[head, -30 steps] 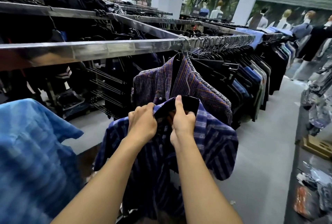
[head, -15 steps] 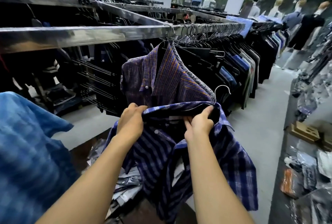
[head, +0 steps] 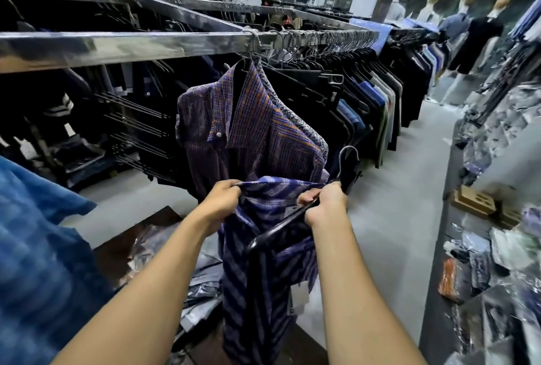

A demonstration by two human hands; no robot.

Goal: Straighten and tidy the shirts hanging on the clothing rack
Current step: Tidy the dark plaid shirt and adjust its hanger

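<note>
One rack rail (head: 146,48), one purple-orange shirt (head: 248,130) hanging nearest; the packed row behind looks too dense to count. One blue plaid shirt (head: 263,271) sits off the rail in our two hands: left hand (head: 219,200) fingers clamped on its collar, right hand (head: 325,206) fingers clamped on one black hanger (head: 278,231). We'd keep the collar taut and seat both shoulders before hooking.

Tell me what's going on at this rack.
A person at a shop's clothing rail holds a blue plaid shirt clear of it. The left hand grips the collar fabric. The right hand grips a black hanger, which lies tilted and partly inside the shirt, its hook pointing up to the right. The shirt is not hung yet. Behind it, a purple striped shirt hangs first in a long row on the rail.
</note>
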